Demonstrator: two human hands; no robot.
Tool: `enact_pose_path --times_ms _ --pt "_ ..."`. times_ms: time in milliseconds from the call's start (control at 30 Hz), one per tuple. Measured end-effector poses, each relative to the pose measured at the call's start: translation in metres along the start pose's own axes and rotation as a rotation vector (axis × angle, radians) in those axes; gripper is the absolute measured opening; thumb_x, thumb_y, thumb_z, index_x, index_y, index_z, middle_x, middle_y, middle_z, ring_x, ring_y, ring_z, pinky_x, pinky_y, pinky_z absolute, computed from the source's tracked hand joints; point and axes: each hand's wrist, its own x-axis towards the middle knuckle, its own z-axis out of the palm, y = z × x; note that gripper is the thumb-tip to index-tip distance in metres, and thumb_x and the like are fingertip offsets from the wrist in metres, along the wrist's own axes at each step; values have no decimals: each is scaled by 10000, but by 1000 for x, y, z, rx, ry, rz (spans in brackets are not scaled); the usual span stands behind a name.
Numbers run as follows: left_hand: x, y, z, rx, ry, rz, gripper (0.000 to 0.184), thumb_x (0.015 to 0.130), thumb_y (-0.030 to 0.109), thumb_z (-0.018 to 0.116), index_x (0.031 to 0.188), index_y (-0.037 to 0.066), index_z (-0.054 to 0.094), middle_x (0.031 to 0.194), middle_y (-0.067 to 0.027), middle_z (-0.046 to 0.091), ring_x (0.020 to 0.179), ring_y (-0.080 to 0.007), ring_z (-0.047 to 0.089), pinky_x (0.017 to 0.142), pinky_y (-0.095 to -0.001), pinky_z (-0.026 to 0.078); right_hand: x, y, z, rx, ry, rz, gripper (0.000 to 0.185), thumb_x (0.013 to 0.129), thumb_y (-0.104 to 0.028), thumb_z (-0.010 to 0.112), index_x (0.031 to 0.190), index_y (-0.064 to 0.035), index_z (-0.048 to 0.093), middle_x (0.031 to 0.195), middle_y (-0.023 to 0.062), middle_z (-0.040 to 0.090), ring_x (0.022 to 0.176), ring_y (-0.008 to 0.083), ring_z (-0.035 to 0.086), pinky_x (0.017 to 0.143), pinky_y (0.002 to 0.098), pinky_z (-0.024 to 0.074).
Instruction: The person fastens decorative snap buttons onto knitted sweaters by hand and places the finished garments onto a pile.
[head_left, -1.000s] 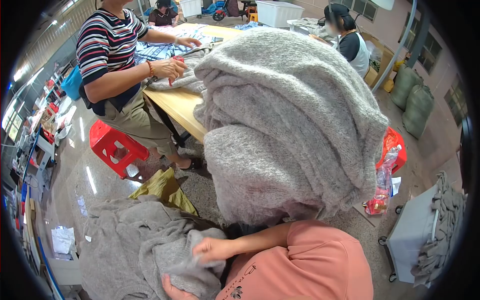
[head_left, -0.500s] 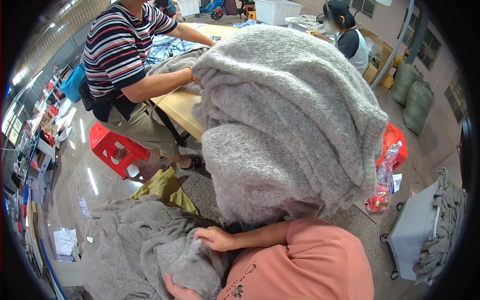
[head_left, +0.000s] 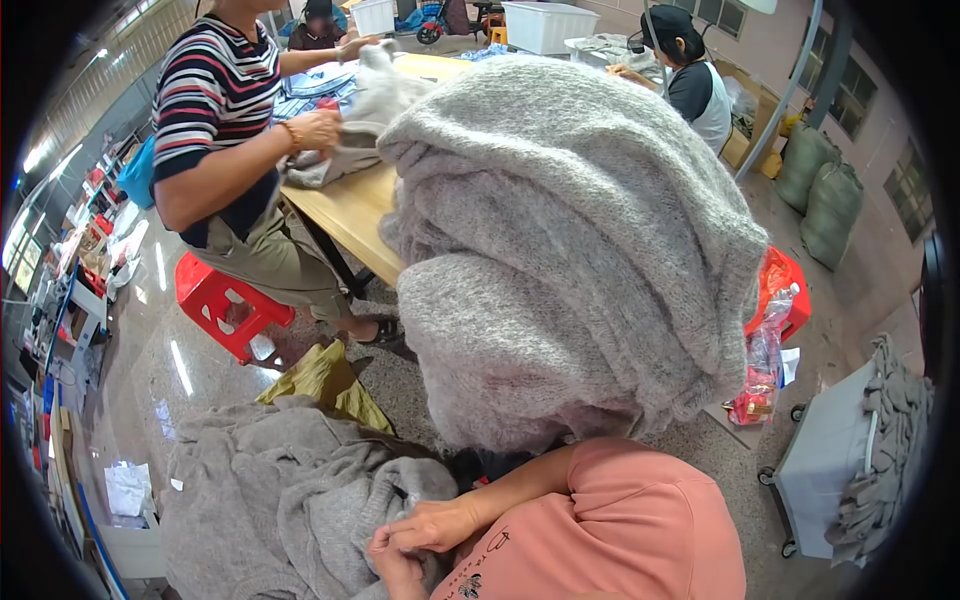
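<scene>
A heap of grey-brown knit fabric spreads beneath and left of my hands. My right hand reaches across to my left hand, and their fingers meet over the near side of the heap. Both hands look pinched closed at the fingertips; whatever lies between them is too small to make out. Lighter folds of grey knit lie just behind my right hand. A big mound of fluffy grey knit rises beyond my right arm.
Across a wooden table, a person in a striped shirt handles grey knit. Another person in a black cap works farther back. A red stool, yellow sack and wheeled white bin stand around.
My right hand has moved down and its grip on the knit has gone; my left hand has come up to meet it. The striped-shirt person has pulled a grey knit piece leftward and up.
</scene>
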Motion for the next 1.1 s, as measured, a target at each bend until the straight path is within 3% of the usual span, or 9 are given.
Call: enact_pose_path --times_ms 67,167,267,433,600,833,933,967,1100 --pt "5 -4 -28 -9 -150 -16 108 765 74 479 818 28 560 745 -48 580 641 -123 544 577 -233 451 -1 5 3 -19 -61 2 228 670 15 533 892 -19 500 850 102 512 665 274 543 520 335 428" --pt "14 -9 -53 -102 -56 80 149 761 80 495 891 22 542 818 -65 575 732 -155 554 650 -260 457 -6 11 6 -93 -155 -56 196 675 1 541 868 -19 517 816 105 522 668 275 532 553 335 434" --pt "20 -3 -61 -61 209 167 202 745 72 510 941 26 524 908 -87 562 838 -198 544 737 -313 451 0 15 6 74 111 25 140 694 -6 526 832 -29 533 782 121 523 687 288 520 590 338 434" --pt "17 13 -63 -196 177 47 336 757 126 488 1062 -16 490 1066 -145 529 984 -272 502 872 -386 401 2 30 -1 841 325 672 119 725 21 465 812 -27 531 714 -45 489 688 34 436 589 210 358" --pt "5 48 -66 -453 159 -57 458 766 214 467 1140 -51 446 1150 -173 493 1042 -310 474 910 -424 367 -11 45 -2 841 235 687 121 717 28 473 805 -39 523 704 -30 488 646 33 412 567 199 350" --pt "3 20 -40 -49 460 196 336 706 44 503 1030 -41 473 941 -144 543 872 -228 538 775 -349 445 -2 29 10 477 4 315 117 684 35 512 790 -11 532 755 72 555 717 186 539 625 298 421" --pt "1 15 -19 -5 54 23 254 675 -38 485 929 -14 473 750 -81 543 679 -153 548 616 -268 458 -3 16 12 363 -149 189 136 670 54 526 787 -11 548 811 118 552 772 297 546 631 353 433" --pt "1 10 -13 -27 56 24 121 686 -59 468 767 0 535 690 -72 580 555 -131 548 515 -217 439 -5 15 11 328 -178 180 138 673 56 523 790 -13 549 812 115 547 769 297 544 625 358 432" --pt "5 4 -14 -36 -7 -17 119 671 -73 483 749 -4 541 702 -74 588 574 -131 555 536 -209 440 -7 12 5 248 -68 114 176 689 51 523 847 -26 541 779 108 508 706 300 535 576 352 430"
